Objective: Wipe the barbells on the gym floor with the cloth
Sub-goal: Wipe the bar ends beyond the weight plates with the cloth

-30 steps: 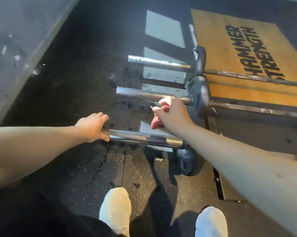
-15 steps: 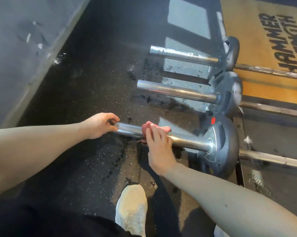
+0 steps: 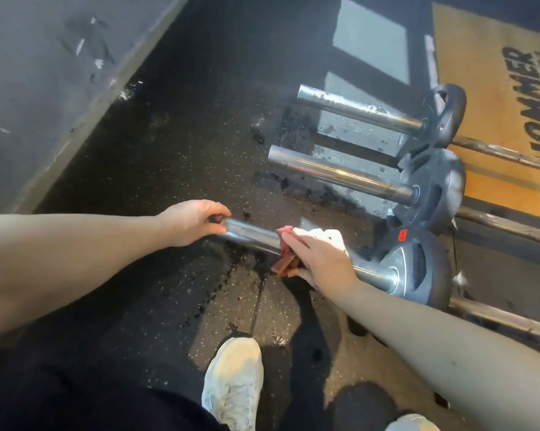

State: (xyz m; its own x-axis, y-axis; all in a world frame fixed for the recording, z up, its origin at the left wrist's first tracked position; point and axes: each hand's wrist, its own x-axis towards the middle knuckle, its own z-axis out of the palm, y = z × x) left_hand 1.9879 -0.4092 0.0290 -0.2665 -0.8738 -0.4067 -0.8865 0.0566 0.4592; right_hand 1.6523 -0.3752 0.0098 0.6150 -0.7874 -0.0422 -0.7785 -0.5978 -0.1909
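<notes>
Three barbells lie side by side on the dark rubber floor, their chrome sleeves pointing left. My left hand (image 3: 194, 222) grips the free end of the nearest barbell's sleeve (image 3: 253, 236). My right hand (image 3: 321, 259) wraps a red cloth (image 3: 285, 261) over the middle of that same sleeve, fingers curled round it. A black weight plate (image 3: 418, 272) with a red tag sits at the sleeve's inner end. The middle barbell (image 3: 334, 172) and the far barbell (image 3: 355, 112) lie beyond, each with a black plate.
A grey wall (image 3: 44, 88) runs along the left. An orange platform (image 3: 505, 98) with black lettering lies at the top right. My white shoes (image 3: 234, 381) stand just below the nearest barbell. Dark wet spots mark the floor (image 3: 184, 150) around the sleeves.
My right hand came off the middle barbell and laid the cloth on the nearest sleeve, then slid it a little toward the plate. My left hand kept its hold on the sleeve's end.
</notes>
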